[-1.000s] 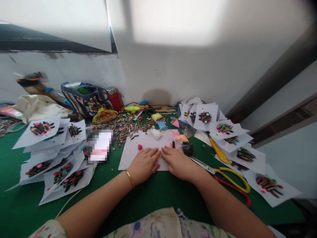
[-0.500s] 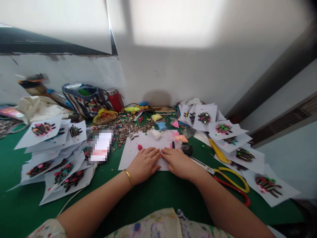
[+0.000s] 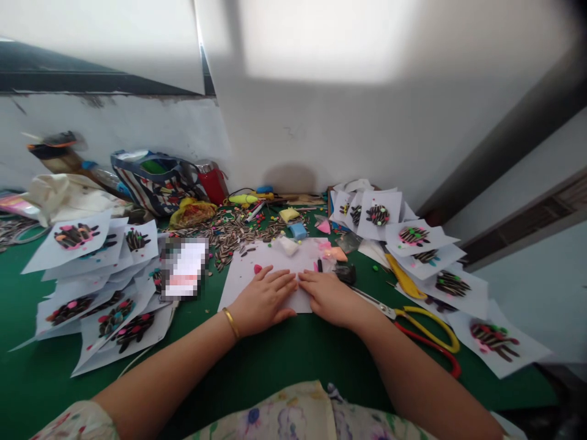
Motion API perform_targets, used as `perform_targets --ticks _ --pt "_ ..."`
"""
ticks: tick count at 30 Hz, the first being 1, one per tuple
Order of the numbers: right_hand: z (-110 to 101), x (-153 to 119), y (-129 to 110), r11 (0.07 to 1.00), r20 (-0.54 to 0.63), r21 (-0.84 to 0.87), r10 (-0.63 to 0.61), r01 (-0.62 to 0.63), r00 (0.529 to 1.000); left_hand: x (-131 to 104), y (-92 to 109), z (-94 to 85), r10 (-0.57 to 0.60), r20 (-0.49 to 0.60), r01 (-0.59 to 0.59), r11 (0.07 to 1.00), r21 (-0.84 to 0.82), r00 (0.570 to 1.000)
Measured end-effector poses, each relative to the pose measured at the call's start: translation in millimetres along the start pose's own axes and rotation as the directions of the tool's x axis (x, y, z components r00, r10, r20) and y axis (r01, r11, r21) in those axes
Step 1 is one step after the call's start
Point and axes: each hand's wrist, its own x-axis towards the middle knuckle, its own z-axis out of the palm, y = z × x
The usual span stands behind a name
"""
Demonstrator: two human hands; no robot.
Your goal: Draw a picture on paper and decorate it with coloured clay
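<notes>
My left hand [image 3: 265, 300] lies palm down on a white sheet of paper [image 3: 236, 284], fingers stretched out, thumb pointing right. My right hand [image 3: 332, 298] rests flat on the sheet's right part, its fingertips close to those of the left. Whatever is under the palms is hidden. Just beyond the left fingers sits a small pink lump [image 3: 257, 269], which looks like modelling clay. A white packet [image 3: 288, 245] lies at the sheet's far edge. Near the right hand are a black packet [image 3: 346, 273] and an orange one [image 3: 338, 253].
Scissors [image 3: 428, 330] with yellow and red handles lie right of my right hand. Striped seeds [image 3: 233, 238] spread behind the paper. Cards with seed pictures pile up at left [image 3: 77, 269] and right [image 3: 415, 235]. A blurred-out phone [image 3: 186, 269] and a red flask [image 3: 211, 183] are at left.
The left hand has shifted slightly left, and its thumb lies a little farther from the right hand. The right hand stays nearly in place. The whole view has tilted slightly.
</notes>
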Motion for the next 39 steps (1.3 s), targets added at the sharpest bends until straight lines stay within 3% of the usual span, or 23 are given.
perform_targets --ticks 5,12,21,28,39 --pt "1.6 0.9 2.0 1.000 -0.017 0.004 -0.003 0.003 1.000 0.3 13.4 0.8 0.003 -0.029 -0.002 0.999 0.033 1.000" --pt "-1.5 -1.0 0.8 1.000 -0.016 0.014 -0.017 0.018 1.000 -14.2 17.2 1.5 -0.022 -0.044 0.025 0.997 0.071 0.999" --pt "0.5 -10.3 -12.2 0.999 0.059 -0.053 0.007 -0.004 0.998 -35.2 46.5 3.7 -0.113 -0.006 0.114 0.992 0.055 0.994" --pt "6.1 -14.3 -23.6 0.995 0.088 -0.101 0.025 -0.016 0.996 -34.4 46.6 6.5 -0.119 -0.020 0.119 0.992 0.036 0.993" --pt "0.8 -15.8 -16.9 0.999 0.093 -0.052 0.016 -0.011 0.996 -36.2 47.2 5.6 -0.112 0.008 0.111 0.992 0.067 0.994"
